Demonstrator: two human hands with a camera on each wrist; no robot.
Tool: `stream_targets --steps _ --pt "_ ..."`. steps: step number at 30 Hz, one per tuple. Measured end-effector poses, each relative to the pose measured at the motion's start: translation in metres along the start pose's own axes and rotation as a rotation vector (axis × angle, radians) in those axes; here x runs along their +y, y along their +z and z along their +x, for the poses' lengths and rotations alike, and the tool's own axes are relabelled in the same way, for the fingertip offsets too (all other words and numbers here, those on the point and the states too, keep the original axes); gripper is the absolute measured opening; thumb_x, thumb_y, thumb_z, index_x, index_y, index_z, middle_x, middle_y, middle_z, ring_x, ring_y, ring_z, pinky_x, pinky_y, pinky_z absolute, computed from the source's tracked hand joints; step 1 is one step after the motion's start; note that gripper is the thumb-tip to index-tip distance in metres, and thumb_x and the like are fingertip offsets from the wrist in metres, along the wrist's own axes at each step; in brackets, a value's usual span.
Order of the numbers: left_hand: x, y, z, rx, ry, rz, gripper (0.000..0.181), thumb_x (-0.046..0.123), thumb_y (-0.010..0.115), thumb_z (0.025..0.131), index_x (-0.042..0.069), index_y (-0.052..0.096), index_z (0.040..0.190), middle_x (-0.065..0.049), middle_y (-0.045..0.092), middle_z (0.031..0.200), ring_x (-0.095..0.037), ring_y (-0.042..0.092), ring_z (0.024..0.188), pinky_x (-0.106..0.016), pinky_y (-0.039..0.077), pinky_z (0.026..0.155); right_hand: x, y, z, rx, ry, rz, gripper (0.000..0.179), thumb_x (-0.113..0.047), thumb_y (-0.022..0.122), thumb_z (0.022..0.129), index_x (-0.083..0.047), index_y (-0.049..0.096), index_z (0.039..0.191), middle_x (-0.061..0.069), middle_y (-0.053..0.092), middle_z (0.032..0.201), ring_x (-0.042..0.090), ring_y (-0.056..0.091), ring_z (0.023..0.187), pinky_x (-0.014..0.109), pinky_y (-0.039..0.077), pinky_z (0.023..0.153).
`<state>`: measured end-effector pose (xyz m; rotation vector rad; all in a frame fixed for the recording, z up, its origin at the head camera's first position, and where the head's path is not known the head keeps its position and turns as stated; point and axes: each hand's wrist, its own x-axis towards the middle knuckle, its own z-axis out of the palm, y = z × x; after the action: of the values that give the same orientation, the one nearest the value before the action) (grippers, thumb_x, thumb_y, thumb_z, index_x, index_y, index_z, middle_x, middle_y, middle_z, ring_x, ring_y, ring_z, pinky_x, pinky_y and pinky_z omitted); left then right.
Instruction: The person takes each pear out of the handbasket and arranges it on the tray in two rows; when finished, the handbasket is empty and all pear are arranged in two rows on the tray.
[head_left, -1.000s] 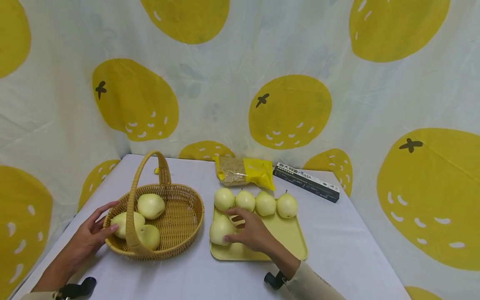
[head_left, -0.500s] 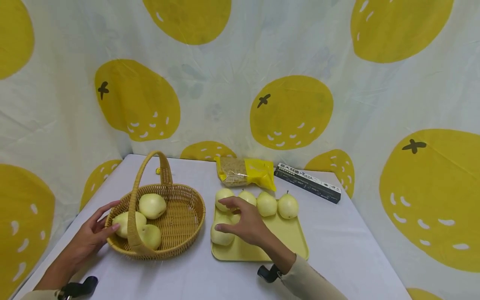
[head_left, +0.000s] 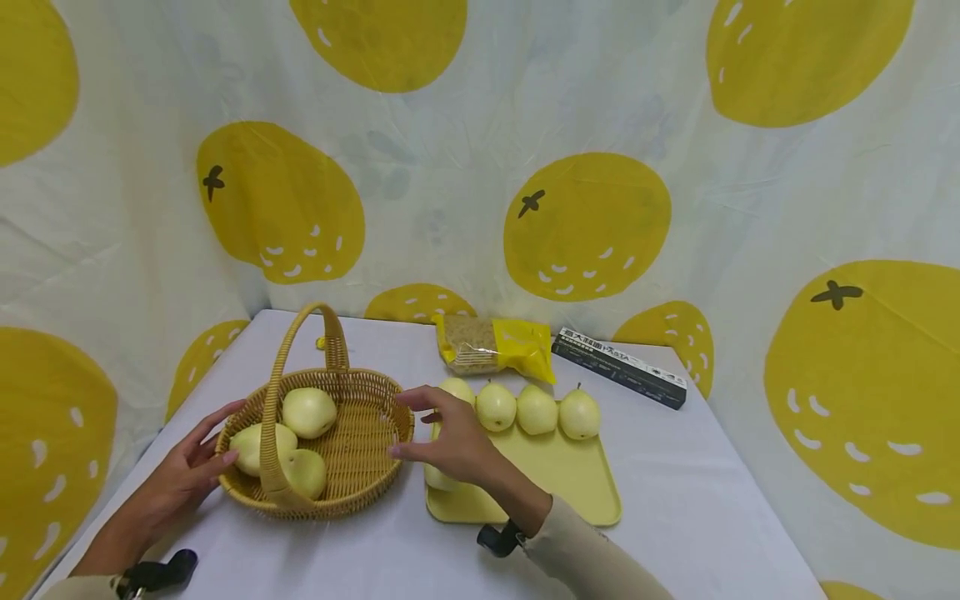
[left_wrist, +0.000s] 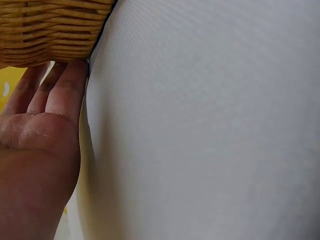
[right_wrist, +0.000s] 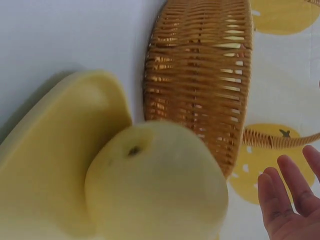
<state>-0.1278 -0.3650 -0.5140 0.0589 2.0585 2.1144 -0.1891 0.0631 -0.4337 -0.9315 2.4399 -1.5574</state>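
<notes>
My left hand point(head_left: 176, 479) holds the left rim of the wicker basket point(head_left: 367, 492), thumb over the edge. In the left wrist view its fingers lie along the outer wall, their tips hidden. Three pale pears point(head_left: 309, 412) rest in the basket's left half. Between basket and tray hovers my right hand point(head_left: 450, 435), fingers apart, holding nothing, near the basket's right rim. Beneath it, a pear point(head_left: 439, 478) sits at the left side of the yellow tray point(head_left: 562, 475), partly hidden; it looks large in the right wrist view. Several pears point(head_left: 537, 410) line the tray's back edge.
Behind the tray lie a yellow-ended clear bag point(head_left: 495, 346) of dry food and a long dark pasta box point(head_left: 619, 367). A small yellow object point(head_left: 321, 342) is behind the basket handle. A fruit-print curtain point(head_left: 435, 183) closes off the table's back and sides.
My right hand has left the pear at the tray's front left, rising and moving left toward the basket with nothing in it. The left hand stays on the basket.
</notes>
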Motion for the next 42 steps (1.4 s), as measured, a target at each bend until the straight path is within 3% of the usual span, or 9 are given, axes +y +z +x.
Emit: stream_targets --steps 7,14,22,29,38,42 --pt "-0.004 -0.002 -0.001 -0.024 0.015 -0.041 0.079 0.003 0.054 0.11 0.035 0.017 0.171 0.029 0.057 0.14 0.008 0.062 0.122 -0.023 0.058 0.095 -0.006 0.02 0.013 -0.033 0.001 0.01 0.064 -0.037 0.093 0.083 -0.028 0.066 0.14 -0.012 0.067 0.14 0.013 0.063 0.129 0.033 0.054 0.104" --pt "-0.004 -0.002 -0.001 -0.01 -0.001 -0.042 0.079 0.004 0.054 0.11 0.036 0.016 0.171 0.032 0.056 0.138 0.009 0.063 0.121 -0.023 0.058 0.094 -0.009 0.041 0.025 -0.091 0.012 0.051 0.069 -0.037 0.093 0.083 -0.032 0.062 0.143 -0.014 0.064 0.143 0.014 0.062 0.133 0.036 0.055 0.108" --pt "-0.004 0.0 -0.001 0.002 -0.007 -0.013 0.078 0.007 0.055 0.11 0.037 0.017 0.171 0.031 0.051 0.138 0.012 0.06 0.121 -0.021 0.057 0.095 -0.015 0.065 0.038 -0.152 0.003 0.011 0.07 -0.035 0.093 0.083 -0.026 0.061 0.145 -0.001 0.066 0.144 0.021 0.065 0.13 0.029 0.055 0.103" --pt "-0.002 0.002 0.001 0.016 -0.016 -0.014 0.078 0.008 0.056 0.11 0.037 0.017 0.171 0.03 0.05 0.139 0.013 0.06 0.121 -0.021 0.057 0.094 -0.018 0.085 0.049 -0.213 0.007 -0.081 0.072 -0.039 0.094 0.081 -0.027 0.061 0.144 0.0 0.068 0.141 0.012 0.066 0.127 0.026 0.054 0.101" --pt "-0.005 0.001 0.001 -0.011 0.023 -0.041 0.078 0.003 0.054 0.11 0.034 0.018 0.172 0.031 0.055 0.139 0.011 0.061 0.123 -0.022 0.058 0.095 -0.017 0.096 0.055 -0.287 0.158 -0.081 0.065 -0.039 0.094 0.081 -0.032 0.065 0.138 -0.008 0.07 0.138 0.011 0.065 0.124 0.024 0.052 0.097" --pt "-0.004 -0.001 0.0 -0.001 0.002 -0.023 0.078 0.006 0.054 0.11 0.036 0.016 0.171 0.029 0.049 0.144 0.013 0.059 0.123 -0.02 0.057 0.095 -0.018 0.097 0.062 -0.335 0.234 -0.022 0.059 -0.032 0.094 0.082 -0.03 0.067 0.135 -0.006 0.07 0.133 0.009 0.068 0.114 0.024 0.054 0.091"
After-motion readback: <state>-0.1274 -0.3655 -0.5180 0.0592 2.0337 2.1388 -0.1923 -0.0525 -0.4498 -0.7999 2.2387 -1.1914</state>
